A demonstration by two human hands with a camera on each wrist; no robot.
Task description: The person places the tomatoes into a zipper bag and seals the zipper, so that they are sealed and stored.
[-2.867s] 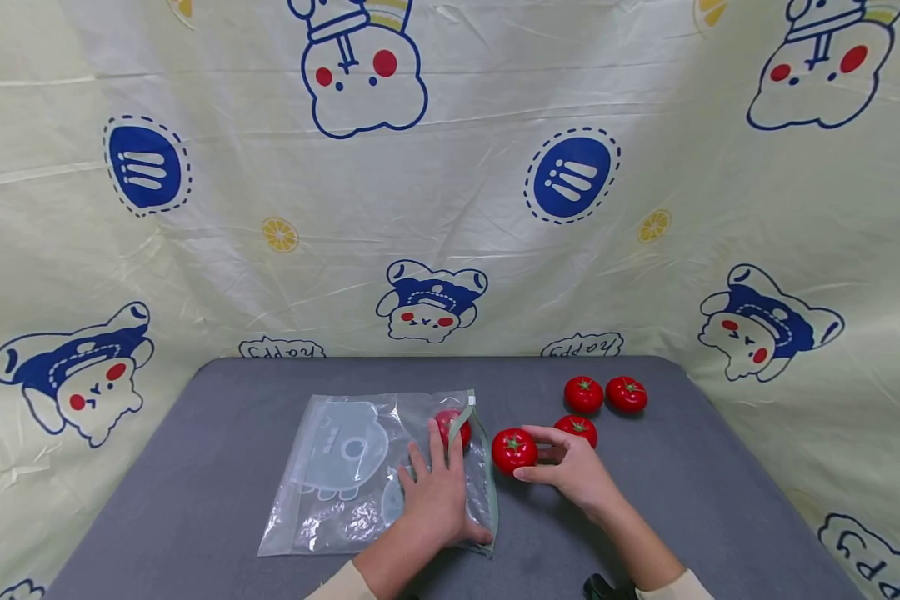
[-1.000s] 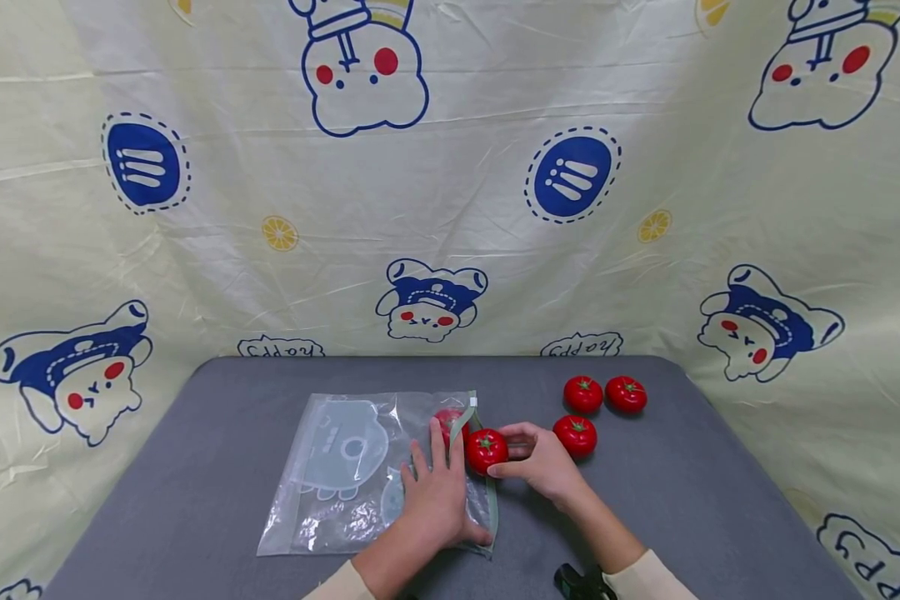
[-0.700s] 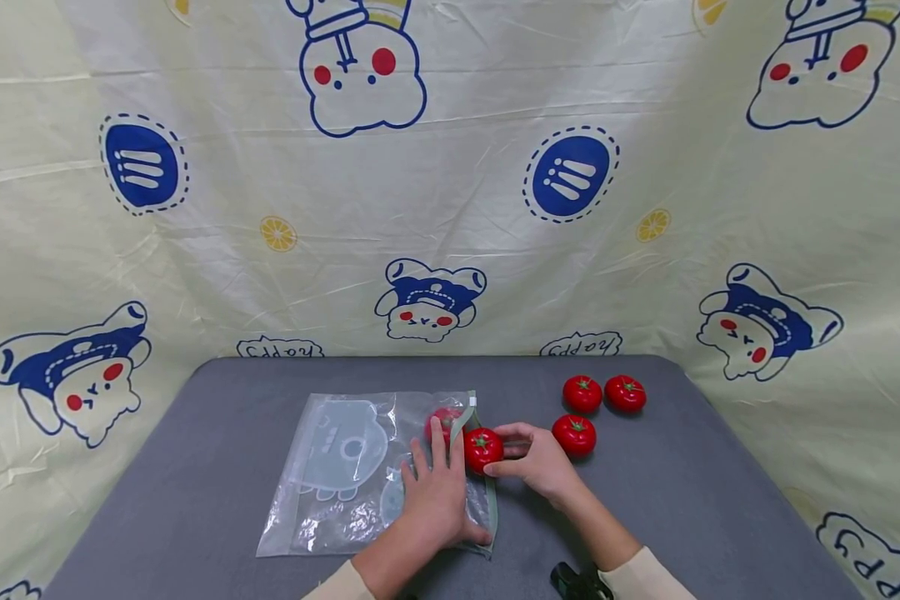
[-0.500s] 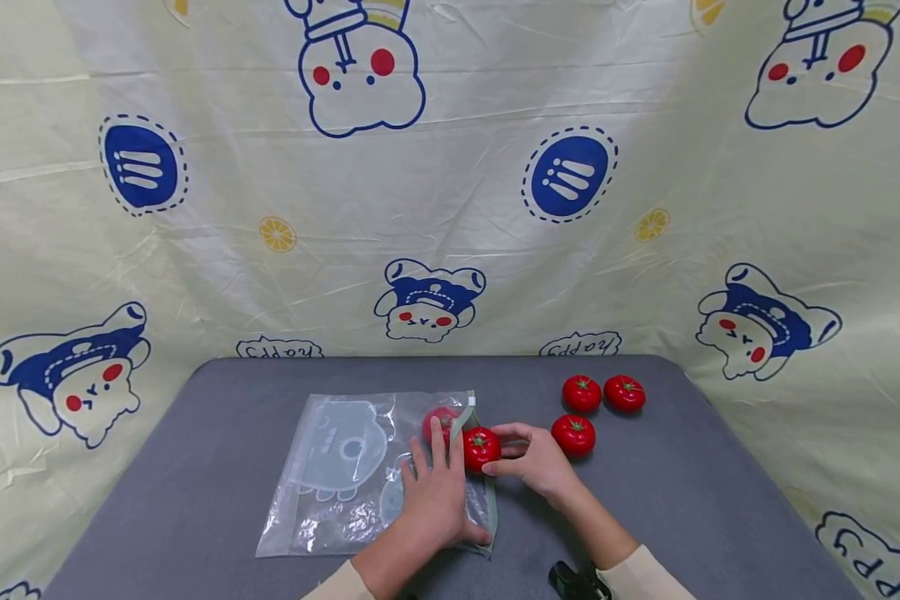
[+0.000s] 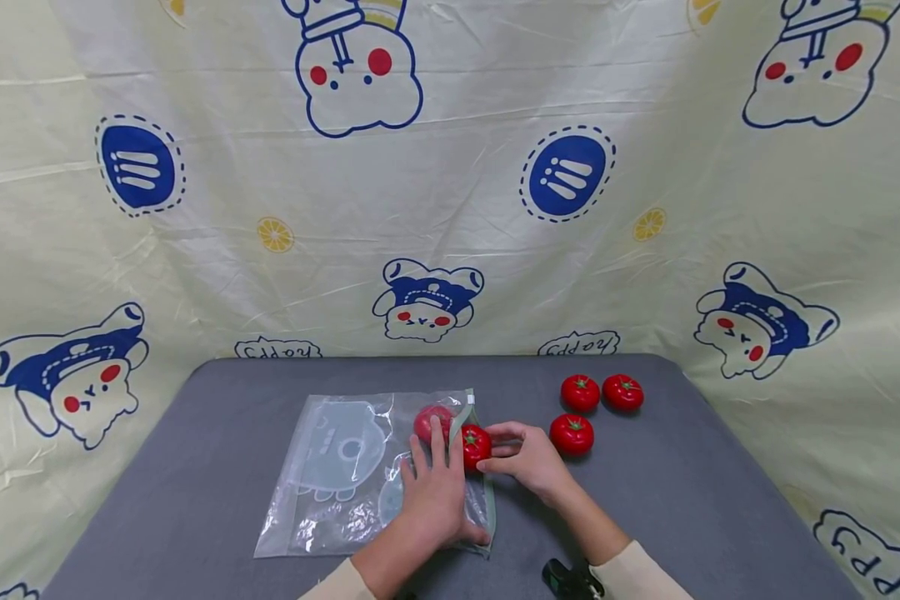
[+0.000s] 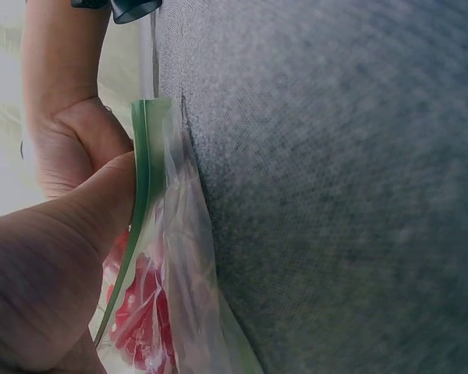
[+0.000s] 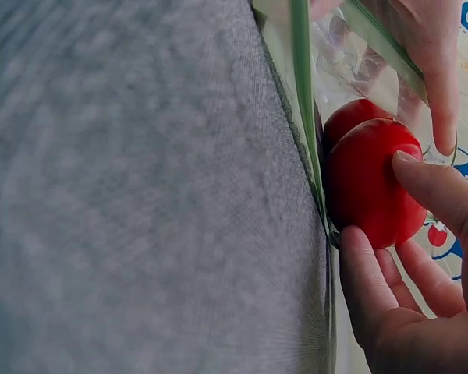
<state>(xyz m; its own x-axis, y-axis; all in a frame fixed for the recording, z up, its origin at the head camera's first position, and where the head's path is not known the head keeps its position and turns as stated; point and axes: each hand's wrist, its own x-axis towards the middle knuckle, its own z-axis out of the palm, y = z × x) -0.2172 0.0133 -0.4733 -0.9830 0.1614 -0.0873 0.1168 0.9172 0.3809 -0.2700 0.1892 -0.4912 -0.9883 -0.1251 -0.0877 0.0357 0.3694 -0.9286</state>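
Note:
A clear zip bag with a green strip along its mouth lies flat on the grey table. My left hand rests on it near the mouth, fingers spread, thumb by the green strip. With thumb and curled fingers, my right hand grips a red tomato at the bag's mouth, partly inside. Farther in sits another tomato, showing through the plastic; in the right wrist view it peeks out behind the held one. How the left fingertips meet the bag is partly hidden.
Three more tomatoes stand at the back right: one at the left, one at the right and one in front. A printed cloth hangs behind the grey table. A black device sits at the right wrist.
My right hand has carried its tomato leftward from beside the bag into its mouth. The bagged tomato has shifted left, farther in. My left hand has stayed in place.

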